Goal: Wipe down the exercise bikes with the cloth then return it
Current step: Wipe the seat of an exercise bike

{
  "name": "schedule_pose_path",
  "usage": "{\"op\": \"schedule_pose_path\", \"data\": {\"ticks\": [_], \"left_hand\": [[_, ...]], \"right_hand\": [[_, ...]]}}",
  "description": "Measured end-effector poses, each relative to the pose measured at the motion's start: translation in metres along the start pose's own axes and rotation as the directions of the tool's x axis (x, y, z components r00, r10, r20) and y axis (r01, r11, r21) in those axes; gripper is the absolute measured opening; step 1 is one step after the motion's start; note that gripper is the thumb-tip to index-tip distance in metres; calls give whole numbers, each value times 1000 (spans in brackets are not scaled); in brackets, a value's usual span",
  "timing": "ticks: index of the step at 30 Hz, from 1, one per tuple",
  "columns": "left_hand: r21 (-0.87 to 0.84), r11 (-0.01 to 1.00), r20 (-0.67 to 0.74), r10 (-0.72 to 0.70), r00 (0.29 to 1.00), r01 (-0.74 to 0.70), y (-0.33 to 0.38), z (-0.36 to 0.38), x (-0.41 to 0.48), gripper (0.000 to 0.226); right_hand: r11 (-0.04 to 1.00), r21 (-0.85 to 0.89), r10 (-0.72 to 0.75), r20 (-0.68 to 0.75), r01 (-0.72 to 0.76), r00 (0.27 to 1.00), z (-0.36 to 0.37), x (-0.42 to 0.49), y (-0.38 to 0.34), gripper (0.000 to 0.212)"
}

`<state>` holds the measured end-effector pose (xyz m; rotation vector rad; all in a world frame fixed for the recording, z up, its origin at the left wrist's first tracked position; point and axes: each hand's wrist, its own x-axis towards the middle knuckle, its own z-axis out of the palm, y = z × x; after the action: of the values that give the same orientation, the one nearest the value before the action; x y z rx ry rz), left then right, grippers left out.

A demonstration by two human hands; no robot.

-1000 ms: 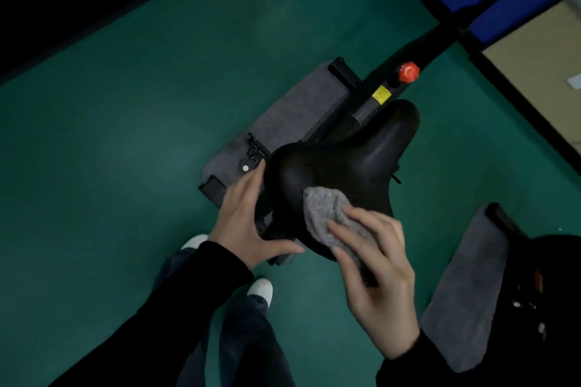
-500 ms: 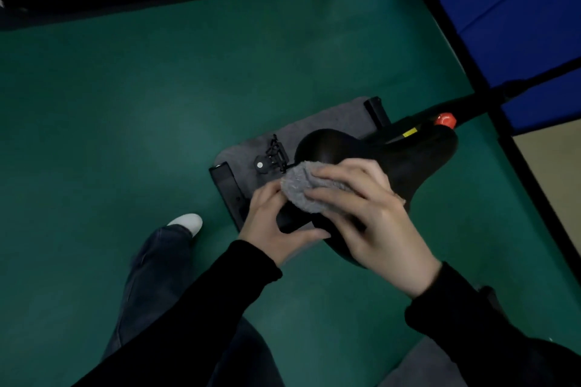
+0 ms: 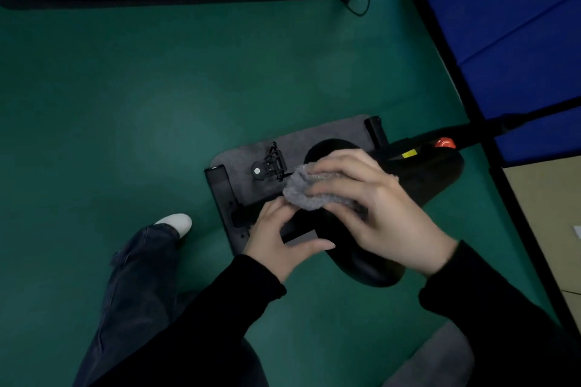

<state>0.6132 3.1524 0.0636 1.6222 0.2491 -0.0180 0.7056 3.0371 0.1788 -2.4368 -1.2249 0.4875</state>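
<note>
I see the right hand [image 3: 377, 214] curled over the grey cloth [image 3: 301, 195], gripping it against the left end of the black bike saddle [image 3: 434, 176] just right of frame centre. It covers most of the cloth. The left hand [image 3: 279, 239] sits just below, thumb spread along the saddle's edge. Its fingertips vanish under the cloth, so I cannot tell whether they pinch it. The pedal [image 3: 270, 163] over the grey mat [image 3: 245, 157] is a dark tangle.
</note>
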Motion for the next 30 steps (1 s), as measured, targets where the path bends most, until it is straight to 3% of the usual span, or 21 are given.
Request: {"op": "schedule_pose_path", "data": {"ticks": [4, 7, 10, 12, 16, 22, 28, 30], "left_hand": [[18, 1000, 5, 2, 1000, -2, 1, -2, 3, 68], [75, 997, 18, 16, 1000, -18, 3, -5, 7, 76], [134, 990, 29, 28, 999, -32, 4, -10, 8, 76], [169, 985, 30, 32, 999, -37, 6, -12, 9, 75], [232, 969, 46, 70, 997, -79, 10, -14, 11, 72], [334, 929, 186, 99, 978, -158, 21, -29, 23, 62], [473, 836, 423, 61, 904, -278, 33, -64, 40, 58], [508, 801, 464, 56, 884, -317, 43, -76, 48, 49]], "right_hand": [[998, -38, 49, -2, -49, 999, -6, 32, 9, 21], [983, -8, 180, -56, -181, 982, -8, 54, 23, 18], [904, 112, 421, -71, -412, 904, -17, 52, 43, 17], [866, 112, 499, -109, -488, 860, -18, 38, 48, 18], [905, 12, 395, -394, -425, 830, 5, -4, 28, 19], [868, 96, 422, -658, -486, 623, 44, -48, 7, 21], [686, 290, 616, -719, -667, 321, 72, -65, -22, 23], [603, 421, 687, -706, -678, 173, 73, -68, -29, 22]]}}
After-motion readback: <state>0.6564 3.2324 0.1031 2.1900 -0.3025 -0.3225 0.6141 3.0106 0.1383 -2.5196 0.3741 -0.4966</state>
